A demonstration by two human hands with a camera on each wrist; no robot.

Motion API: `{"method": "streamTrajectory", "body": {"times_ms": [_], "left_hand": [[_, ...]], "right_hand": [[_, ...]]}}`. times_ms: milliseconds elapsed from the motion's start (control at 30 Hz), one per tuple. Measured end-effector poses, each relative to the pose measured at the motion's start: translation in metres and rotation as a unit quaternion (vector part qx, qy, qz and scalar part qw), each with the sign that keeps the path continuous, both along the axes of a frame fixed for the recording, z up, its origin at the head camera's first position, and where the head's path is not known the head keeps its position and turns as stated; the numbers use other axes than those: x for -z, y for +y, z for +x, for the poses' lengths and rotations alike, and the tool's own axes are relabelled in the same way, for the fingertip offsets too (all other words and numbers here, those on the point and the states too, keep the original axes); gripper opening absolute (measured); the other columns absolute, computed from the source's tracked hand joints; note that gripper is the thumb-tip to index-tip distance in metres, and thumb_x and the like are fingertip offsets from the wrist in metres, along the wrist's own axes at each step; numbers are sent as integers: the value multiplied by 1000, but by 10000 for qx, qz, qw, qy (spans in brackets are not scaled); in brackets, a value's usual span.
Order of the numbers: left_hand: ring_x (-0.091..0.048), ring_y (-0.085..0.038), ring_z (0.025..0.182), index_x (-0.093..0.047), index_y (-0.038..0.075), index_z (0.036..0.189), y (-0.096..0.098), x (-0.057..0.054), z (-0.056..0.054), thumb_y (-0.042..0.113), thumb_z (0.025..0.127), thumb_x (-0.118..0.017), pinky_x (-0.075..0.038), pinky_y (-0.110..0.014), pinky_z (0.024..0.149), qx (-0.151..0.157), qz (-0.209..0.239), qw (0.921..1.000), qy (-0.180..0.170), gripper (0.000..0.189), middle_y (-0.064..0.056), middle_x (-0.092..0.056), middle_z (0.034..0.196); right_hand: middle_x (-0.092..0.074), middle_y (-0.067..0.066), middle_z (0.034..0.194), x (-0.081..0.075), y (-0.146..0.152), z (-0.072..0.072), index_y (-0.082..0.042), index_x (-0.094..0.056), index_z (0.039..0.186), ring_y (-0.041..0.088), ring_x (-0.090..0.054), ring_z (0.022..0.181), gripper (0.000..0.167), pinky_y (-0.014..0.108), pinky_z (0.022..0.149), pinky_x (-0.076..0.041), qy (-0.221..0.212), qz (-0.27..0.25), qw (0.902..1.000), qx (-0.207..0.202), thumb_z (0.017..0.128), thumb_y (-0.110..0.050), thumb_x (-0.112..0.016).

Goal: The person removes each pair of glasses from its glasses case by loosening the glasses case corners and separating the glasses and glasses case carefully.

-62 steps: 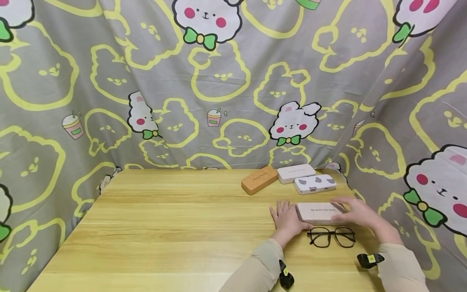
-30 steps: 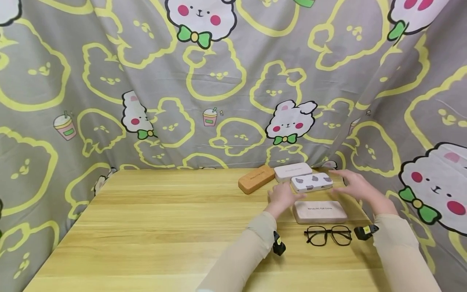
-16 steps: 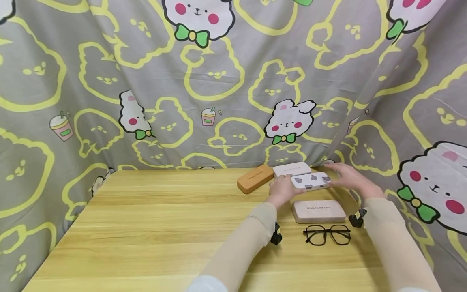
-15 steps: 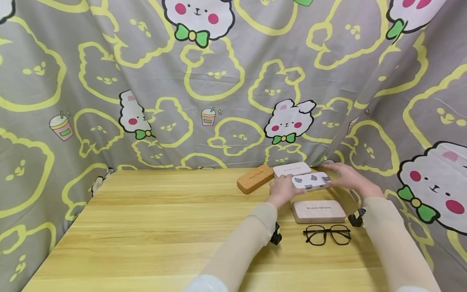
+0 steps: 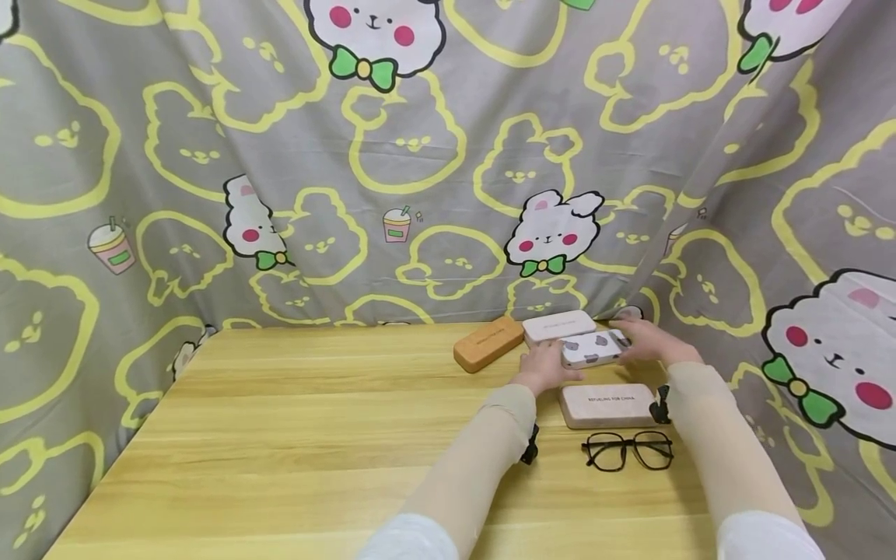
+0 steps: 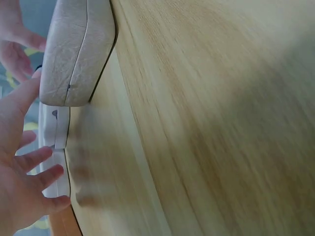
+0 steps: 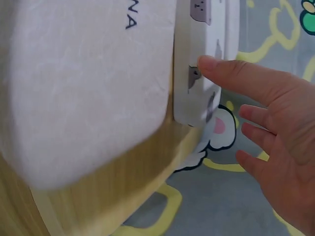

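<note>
A white glasses case with grey bear-like patches [image 5: 593, 350] lies near the table's back right, between my two hands. My left hand [image 5: 542, 367] is at its left end with fingers spread; in the left wrist view the fingers [image 6: 51, 174] reach out straight, apart from one another. At the right end is my right hand [image 5: 645, 342]. Its thumb [image 7: 231, 71] touches the patterned case in the right wrist view, while the other fingers extend loosely beyond the end. Nearer to me lies a pale pink glasses case [image 5: 609, 404] with lettering, black-framed glasses [image 5: 629, 443] in front of it.
Behind the patterned case is a plain white glasses case [image 5: 558, 323], and left of that an orange-brown one [image 5: 488, 344] set at an angle. A printed grey curtain [image 5: 420, 257] hangs along the back and sides of the wooden table [image 5: 280, 435].
Both hands have left the pink case and moved back to the patterned case. Over the last half second my right hand has come inward to its right end. The cases stay in place.
</note>
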State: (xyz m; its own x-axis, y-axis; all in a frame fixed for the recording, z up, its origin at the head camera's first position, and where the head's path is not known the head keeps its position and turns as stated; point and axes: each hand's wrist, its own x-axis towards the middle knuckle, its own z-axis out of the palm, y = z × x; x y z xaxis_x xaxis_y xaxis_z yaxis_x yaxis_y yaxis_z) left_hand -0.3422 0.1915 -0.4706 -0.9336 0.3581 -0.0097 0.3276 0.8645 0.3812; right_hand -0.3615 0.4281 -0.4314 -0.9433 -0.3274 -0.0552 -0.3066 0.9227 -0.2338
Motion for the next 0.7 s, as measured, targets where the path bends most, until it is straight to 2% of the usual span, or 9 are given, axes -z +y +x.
{"method": "streamTrajectory", "body": {"times_ms": [133, 233, 333, 433, 533, 700], "left_hand": [[-52, -21, 130, -47, 27, 141, 1, 2, -2, 65, 79, -68, -45, -42, 104, -21, -50, 10000, 16, 76, 4, -50, 145], [-52, -21, 130, -48, 28, 141, 1, 2, -3, 65, 78, -69, -45, -42, 104, -85, -20, 10000, -3, 75, 4, -51, 144], [-52, -21, 130, -47, 29, 142, 0, 1, -5, 64, 79, -69, -45, -42, 104, -83, -10, 10000, -39, 75, 4, -50, 145], [-52, -21, 130, -46, 30, 143, 0, 0, -6, 63, 79, -68, -44, -42, 105, -65, -22, 10000, -69, 75, 4, -50, 145], [-53, -21, 129, -46, 30, 143, 0, -1, -6, 63, 79, -69, -44, -42, 105, -51, 5, 9999, -91, 75, 5, -51, 144], [-52, -21, 130, -46, 31, 144, 0, -1, -7, 63, 79, -69, -44, -41, 105, -23, 33, 10000, -84, 76, 5, -51, 145]], "right_hand": [[-30, 39, 148, 1, -9, 0, 5, -35, 147, 58, -28, 134, 87, 68, 109, -28, -448, -135, 9982, 376, 74, -14, -78], [-30, 39, 147, 1, -15, 0, 6, -34, 147, 58, -27, 134, 89, 69, 110, -26, -514, -97, 9976, 444, 73, -15, -79], [-34, 35, 147, 0, -20, 0, 3, -34, 148, 55, -33, 133, 88, 67, 109, -30, -608, -54, 9966, 558, 72, -9, -76], [-43, 30, 144, 0, -23, -1, -2, -37, 148, 45, -46, 122, 87, 57, 99, -42, -733, -42, 9952, 644, 69, -1, -72], [-52, 26, 135, 0, -24, -2, -4, -42, 146, 35, -50, 106, 83, 45, 84, -44, -725, -28, 9955, 605, 68, 3, -71], [-54, 25, 130, 0, -25, -2, -4, -45, 144, 33, -51, 103, 80, 43, 82, -44, -654, 36, 9962, 581, 68, 6, -68]]}}
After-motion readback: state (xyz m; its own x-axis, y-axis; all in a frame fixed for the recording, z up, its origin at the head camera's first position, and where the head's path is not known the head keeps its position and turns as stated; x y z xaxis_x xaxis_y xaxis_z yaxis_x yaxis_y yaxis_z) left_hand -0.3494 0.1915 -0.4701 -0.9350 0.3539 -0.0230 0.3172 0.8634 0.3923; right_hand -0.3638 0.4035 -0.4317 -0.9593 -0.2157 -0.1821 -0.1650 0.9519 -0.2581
